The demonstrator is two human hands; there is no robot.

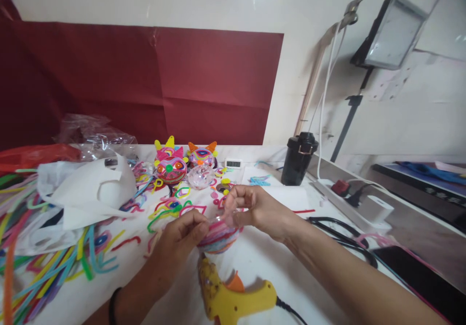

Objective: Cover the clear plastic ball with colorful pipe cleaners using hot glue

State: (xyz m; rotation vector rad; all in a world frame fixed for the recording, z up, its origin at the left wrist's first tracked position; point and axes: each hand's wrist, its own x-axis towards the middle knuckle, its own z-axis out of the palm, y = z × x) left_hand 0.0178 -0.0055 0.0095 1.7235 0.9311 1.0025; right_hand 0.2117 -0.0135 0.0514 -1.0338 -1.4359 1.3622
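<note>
A clear plastic ball (220, 242), its lower part wrapped in pink, red, blue and orange pipe cleaner bands, is held between my two hands above the white table. My left hand (182, 235) grips it from the left, thumb and fingers closed at its upper edge. Closed at the upper right edge is my right hand (251, 208), its thumb and fingertips pinched there. Whether a pipe cleaner end is also between those fingertips cannot be made out. Just below the ball, a yellow glue gun (240, 300) with an orange trigger lies on the table.
Loose pipe cleaners (54, 276) and a white plastic bag (94, 194) cover the left side. Decorated balls (171, 169) with ears stand behind, near a small timer (233, 163). A black bottle (298, 157), power strip (364, 213) and phone (422, 276) are on the right.
</note>
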